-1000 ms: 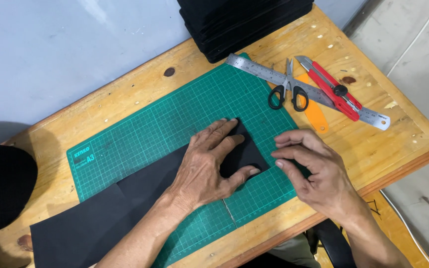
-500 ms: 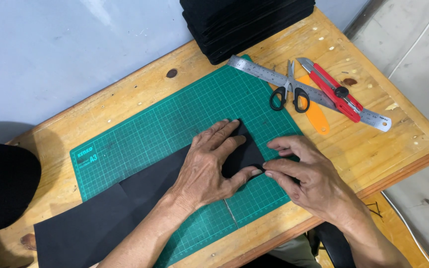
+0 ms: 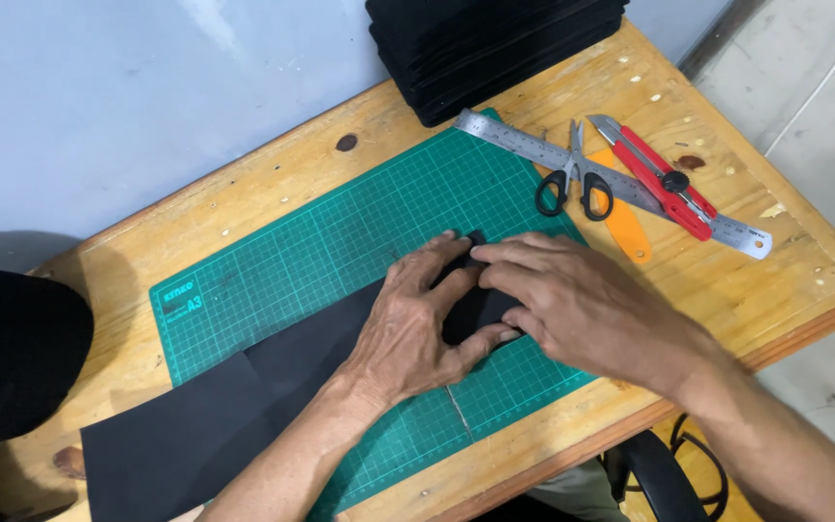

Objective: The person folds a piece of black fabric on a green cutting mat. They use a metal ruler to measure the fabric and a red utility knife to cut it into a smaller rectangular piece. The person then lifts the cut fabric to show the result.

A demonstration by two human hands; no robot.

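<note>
Wooden surface point(image 3: 273, 184) against a pale grey wall, knots and small chips in the planks. Green mat point(image 3: 340, 251) with a white grid lies on it at a slant.

Black sheet point(image 3: 195, 425): matte, thin, flat, no visible pattern. It runs as a long strip from the near left edge of the surface up across the mat toward the middle. A faint crease crosses it near the mat's left edge. Its far end is folded or doubled under the hands; the exact shape there is hidden.

Left hand point(image 3: 417, 329): flat, palm down on the sheet, fingers spread, thumb out to the right along the fold. Pressing, not gripping.

Right hand point(image 3: 572, 304): also palm down, fingers extended leftward, tips meeting the left hand's fingers over the sheet's end. Whether it pinches an edge cannot be told.

Beyond the hands, to the right on the surface: steel ruler point(image 3: 746, 232) laid at a slant, black-handled scissors point(image 3: 572, 184) resting across it, red knife point(image 3: 659, 179) on the ruler, orange tool point(image 3: 625, 227) partly under it. Black stack point(image 3: 495, 48) at the far edge. Dark cap brim point(image 3: 12, 348) at left.
</note>
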